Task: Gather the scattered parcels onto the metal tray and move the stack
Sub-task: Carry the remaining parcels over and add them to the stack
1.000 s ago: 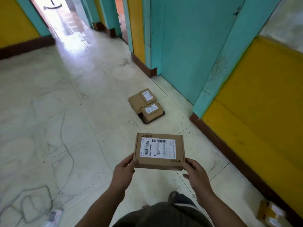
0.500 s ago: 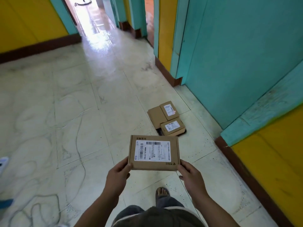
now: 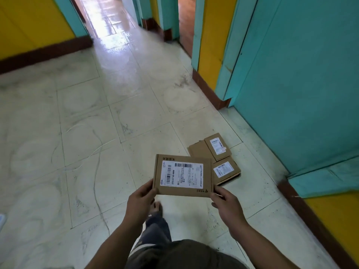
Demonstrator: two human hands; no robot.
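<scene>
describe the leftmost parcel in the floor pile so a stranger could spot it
Find the teal wall on the right; brown parcels lie clustered on the floor tiles near it. The leftmost parcel, partly hidden behind the held parcel, has a bare cardboard top, while its two neighbours carry white labels.

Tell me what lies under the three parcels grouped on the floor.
Only a thin dark strip, likely the metal tray, shows beneath the front labelled parcel. The rest is hidden by the pile and the held parcel.

Pale tiled floor runs between yellow walls with teal door frames, sunlit far down
</scene>
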